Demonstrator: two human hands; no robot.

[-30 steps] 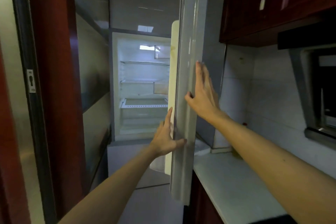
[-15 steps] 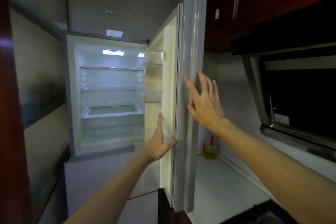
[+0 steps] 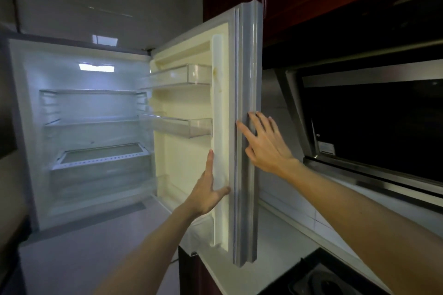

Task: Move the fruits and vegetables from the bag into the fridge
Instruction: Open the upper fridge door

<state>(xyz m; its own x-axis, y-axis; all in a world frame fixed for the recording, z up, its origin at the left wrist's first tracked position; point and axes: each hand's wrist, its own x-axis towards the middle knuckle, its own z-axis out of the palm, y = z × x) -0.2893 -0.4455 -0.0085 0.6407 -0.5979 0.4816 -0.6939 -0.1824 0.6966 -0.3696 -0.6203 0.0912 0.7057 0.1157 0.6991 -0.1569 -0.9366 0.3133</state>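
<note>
Now the door (image 3: 247, 127) is standing much wider than a second ago: the view is swinging right and closer, and the lit fridge (image 3: 93, 127), then only a narrow slot in the centre of the frame, is filling the whole left half, with its shelves (image 3: 88, 122) and the two door bins (image 3: 177, 124) all showing bare. Both hands are staying on the door, one on each side of its edge at centre frame. The left hand (image 3: 207, 189) is lying flat on the inner liner, fingers (image 3: 210, 163) straight and spread, thumb hooking toward the seal. The right hand (image 3: 266, 146) is pressing on the outer edge with its fingers wide and splayed, gripping nothing. Neither hand is carrying produce, and the bag of fruits and vegetables is not showing anywhere in the frame, nor on the white worktop (image 3: 282, 242) at lower right. Judging from this, the fridge is becoming ready to load, while the loading itself is not yet starting; fetching the bag is probably coming next.
</note>
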